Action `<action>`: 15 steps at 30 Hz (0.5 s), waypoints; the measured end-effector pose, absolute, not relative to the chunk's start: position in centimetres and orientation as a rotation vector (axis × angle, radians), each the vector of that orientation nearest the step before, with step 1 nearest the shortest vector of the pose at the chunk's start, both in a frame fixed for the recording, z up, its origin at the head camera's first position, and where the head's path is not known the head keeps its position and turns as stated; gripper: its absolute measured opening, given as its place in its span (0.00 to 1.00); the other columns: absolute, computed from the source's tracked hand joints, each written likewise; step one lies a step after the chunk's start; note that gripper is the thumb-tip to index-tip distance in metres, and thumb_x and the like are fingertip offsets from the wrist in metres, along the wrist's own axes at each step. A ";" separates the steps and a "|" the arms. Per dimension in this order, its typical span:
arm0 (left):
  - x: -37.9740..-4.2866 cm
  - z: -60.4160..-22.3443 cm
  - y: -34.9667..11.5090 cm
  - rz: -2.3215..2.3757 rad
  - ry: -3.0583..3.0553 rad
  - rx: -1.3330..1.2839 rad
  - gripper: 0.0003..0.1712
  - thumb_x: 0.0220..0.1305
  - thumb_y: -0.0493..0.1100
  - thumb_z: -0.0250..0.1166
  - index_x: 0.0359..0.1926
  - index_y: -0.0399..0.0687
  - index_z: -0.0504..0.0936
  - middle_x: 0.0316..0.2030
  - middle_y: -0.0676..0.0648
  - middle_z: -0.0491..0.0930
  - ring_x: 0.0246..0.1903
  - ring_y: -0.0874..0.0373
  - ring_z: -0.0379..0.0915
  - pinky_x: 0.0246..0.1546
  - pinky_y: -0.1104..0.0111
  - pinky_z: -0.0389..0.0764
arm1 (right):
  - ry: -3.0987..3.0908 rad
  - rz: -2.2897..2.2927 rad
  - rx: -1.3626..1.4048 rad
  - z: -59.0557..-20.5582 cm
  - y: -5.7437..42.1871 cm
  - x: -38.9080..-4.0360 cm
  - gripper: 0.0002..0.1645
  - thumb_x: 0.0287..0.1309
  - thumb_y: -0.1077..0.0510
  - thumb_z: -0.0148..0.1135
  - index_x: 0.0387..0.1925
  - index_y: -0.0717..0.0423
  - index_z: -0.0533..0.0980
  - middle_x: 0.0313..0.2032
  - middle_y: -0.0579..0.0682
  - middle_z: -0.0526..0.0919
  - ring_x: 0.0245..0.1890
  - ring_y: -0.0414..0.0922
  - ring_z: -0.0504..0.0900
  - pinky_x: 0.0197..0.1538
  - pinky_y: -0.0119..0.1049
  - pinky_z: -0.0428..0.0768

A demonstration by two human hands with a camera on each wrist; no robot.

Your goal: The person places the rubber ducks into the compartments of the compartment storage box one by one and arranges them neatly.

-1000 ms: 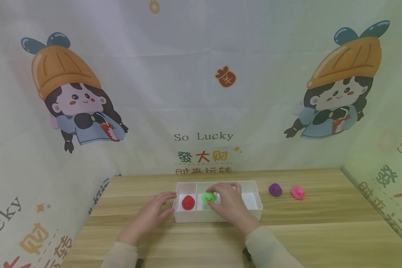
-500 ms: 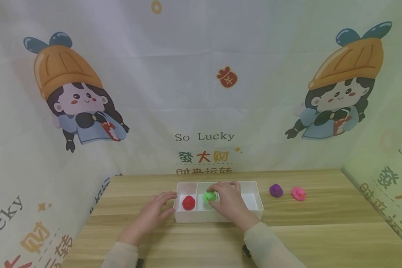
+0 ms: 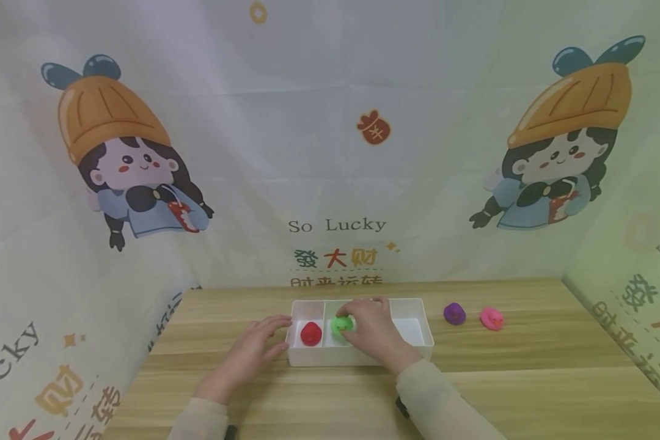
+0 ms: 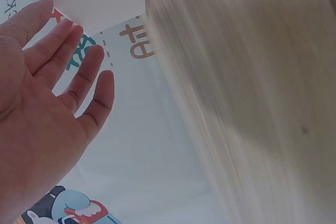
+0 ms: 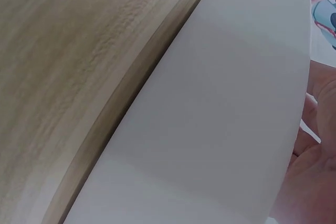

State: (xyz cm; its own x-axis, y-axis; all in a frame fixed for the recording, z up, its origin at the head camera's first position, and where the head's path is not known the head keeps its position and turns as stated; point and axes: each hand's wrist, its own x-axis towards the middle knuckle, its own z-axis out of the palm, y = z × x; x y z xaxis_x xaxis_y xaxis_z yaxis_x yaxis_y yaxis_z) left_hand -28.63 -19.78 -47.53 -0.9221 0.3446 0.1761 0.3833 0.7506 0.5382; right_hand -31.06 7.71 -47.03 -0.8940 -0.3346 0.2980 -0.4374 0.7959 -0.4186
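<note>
A white divided box (image 3: 330, 355) stands on the wooden table. In its left compartment sits a red rubber duck (image 3: 310, 334). My right hand (image 3: 376, 330) reaches over the front wall and pinches a green rubber duck (image 3: 341, 328) between thumb and fingers, inside the compartment right of the first divider. In the right wrist view the box's front wall (image 5: 199, 108) hides the duck and most of the fingers. My left hand (image 3: 250, 348) is at the box's left end, its fingertips right at the wall; the left wrist view shows its fingers (image 4: 79, 77) spread and loosely bent.
To the right of the box, a purple rubber duck (image 3: 454, 313) and a pink rubber duck (image 3: 492, 318) rest on the table (image 3: 506, 379). A printed cloth (image 3: 434, 183) hangs behind the table and along both sides.
The green duck and the right fingers have shifted slightly left and down within the compartment. The left hand keeps its place at the box's end.
</note>
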 end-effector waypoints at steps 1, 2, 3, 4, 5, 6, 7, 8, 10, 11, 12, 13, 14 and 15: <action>-28.6 -47.5 -19.8 -0.906 -2.878 -0.599 0.27 0.71 0.42 0.67 0.68 0.46 0.76 0.71 0.45 0.74 0.65 0.43 0.73 0.67 0.47 0.77 | -2.774 0.714 0.613 -47.1 7.7 -31.2 0.17 0.54 0.56 0.78 0.46 0.46 0.85 0.48 0.44 0.90 0.55 0.47 0.84 0.72 0.61 0.62; -28.7 -47.6 -19.7 -0.905 -2.880 -0.597 0.27 0.71 0.43 0.67 0.68 0.46 0.76 0.71 0.45 0.74 0.65 0.44 0.73 0.67 0.47 0.77 | -2.771 0.708 0.623 -47.2 7.7 -31.2 0.17 0.53 0.56 0.78 0.46 0.47 0.85 0.47 0.44 0.90 0.54 0.47 0.84 0.72 0.61 0.62; -28.7 -47.6 -19.7 -0.902 -2.880 -0.598 0.27 0.71 0.43 0.67 0.68 0.47 0.76 0.71 0.46 0.74 0.65 0.44 0.73 0.67 0.47 0.77 | -2.770 0.709 0.632 -47.2 7.6 -31.3 0.17 0.53 0.56 0.78 0.46 0.48 0.85 0.47 0.45 0.90 0.53 0.47 0.84 0.73 0.61 0.63; -28.7 -47.6 -19.7 -0.900 -2.881 -0.597 0.27 0.71 0.43 0.67 0.68 0.47 0.76 0.71 0.46 0.74 0.65 0.44 0.73 0.67 0.47 0.77 | -2.768 0.717 0.642 -47.2 7.6 -31.4 0.17 0.53 0.57 0.78 0.46 0.48 0.85 0.47 0.45 0.90 0.53 0.47 0.85 0.73 0.60 0.63; -28.7 -47.7 -19.7 -0.900 -2.883 -0.596 0.27 0.71 0.43 0.67 0.68 0.47 0.76 0.71 0.46 0.74 0.65 0.44 0.72 0.68 0.47 0.77 | -2.767 0.729 0.651 -47.3 7.6 -31.4 0.17 0.53 0.57 0.78 0.46 0.49 0.85 0.47 0.46 0.90 0.53 0.48 0.85 0.73 0.60 0.63; -28.7 -47.7 -19.7 -0.900 -2.886 -0.595 0.27 0.71 0.43 0.67 0.69 0.47 0.76 0.71 0.46 0.74 0.66 0.44 0.72 0.68 0.47 0.76 | -2.766 0.745 0.660 -47.3 7.6 -31.5 0.17 0.53 0.58 0.78 0.46 0.50 0.85 0.47 0.47 0.90 0.53 0.48 0.84 0.73 0.60 0.63; -28.7 -47.7 -19.7 -0.899 -2.888 -0.594 0.27 0.71 0.43 0.67 0.69 0.47 0.76 0.71 0.47 0.74 0.66 0.44 0.72 0.68 0.47 0.76 | -2.769 0.764 0.664 -47.4 7.6 -31.5 0.17 0.53 0.59 0.78 0.46 0.51 0.85 0.47 0.47 0.90 0.53 0.49 0.84 0.74 0.59 0.63; -28.7 -47.7 -19.7 -0.901 -2.887 -0.593 0.27 0.71 0.43 0.67 0.68 0.47 0.76 0.71 0.47 0.74 0.66 0.44 0.72 0.68 0.47 0.76 | -2.773 0.773 0.668 -47.4 7.6 -31.6 0.17 0.53 0.59 0.78 0.46 0.51 0.85 0.47 0.48 0.90 0.53 0.49 0.84 0.74 0.59 0.63; -28.7 -47.7 -19.7 -0.904 -2.887 -0.592 0.27 0.71 0.43 0.67 0.68 0.47 0.77 0.71 0.46 0.74 0.65 0.44 0.72 0.68 0.47 0.77 | -2.786 0.779 0.670 -47.5 7.5 -31.7 0.17 0.53 0.59 0.78 0.46 0.51 0.85 0.47 0.47 0.90 0.54 0.49 0.84 0.74 0.58 0.63; -28.7 -47.7 -19.7 -0.906 -2.886 -0.591 0.27 0.71 0.42 0.67 0.68 0.47 0.77 0.71 0.46 0.74 0.65 0.44 0.72 0.68 0.47 0.77 | -2.792 0.774 0.670 -47.5 7.5 -31.8 0.17 0.53 0.59 0.78 0.46 0.51 0.85 0.48 0.47 0.90 0.55 0.49 0.84 0.74 0.58 0.62; -28.7 -47.7 -19.7 -0.906 -2.885 -0.592 0.27 0.71 0.42 0.67 0.68 0.47 0.77 0.71 0.46 0.74 0.65 0.44 0.72 0.68 0.47 0.76 | -2.797 0.764 0.670 -47.5 7.4 -31.8 0.18 0.53 0.59 0.78 0.46 0.50 0.85 0.48 0.47 0.90 0.55 0.48 0.84 0.74 0.59 0.62; -28.7 -47.7 -19.7 -0.905 -2.884 -0.592 0.26 0.71 0.42 0.68 0.68 0.47 0.77 0.71 0.46 0.74 0.65 0.44 0.72 0.68 0.47 0.76 | -2.805 0.752 0.669 -47.6 7.4 -31.9 0.18 0.53 0.58 0.78 0.47 0.49 0.85 0.48 0.46 0.90 0.55 0.48 0.84 0.74 0.59 0.62; -28.7 -47.7 -19.7 -0.907 -2.883 -0.593 0.26 0.71 0.42 0.68 0.68 0.47 0.77 0.71 0.46 0.74 0.65 0.44 0.71 0.68 0.47 0.76 | -2.810 0.741 0.672 -47.6 7.3 -32.0 0.18 0.53 0.58 0.78 0.47 0.49 0.85 0.48 0.46 0.90 0.55 0.48 0.84 0.74 0.60 0.62; -28.7 -47.7 -19.7 -0.908 -2.886 -0.591 0.27 0.71 0.42 0.67 0.68 0.47 0.77 0.71 0.47 0.74 0.66 0.44 0.71 0.68 0.47 0.76 | -2.818 0.738 0.672 -47.6 7.3 -32.1 0.18 0.53 0.58 0.78 0.47 0.49 0.85 0.49 0.46 0.90 0.55 0.47 0.84 0.74 0.60 0.62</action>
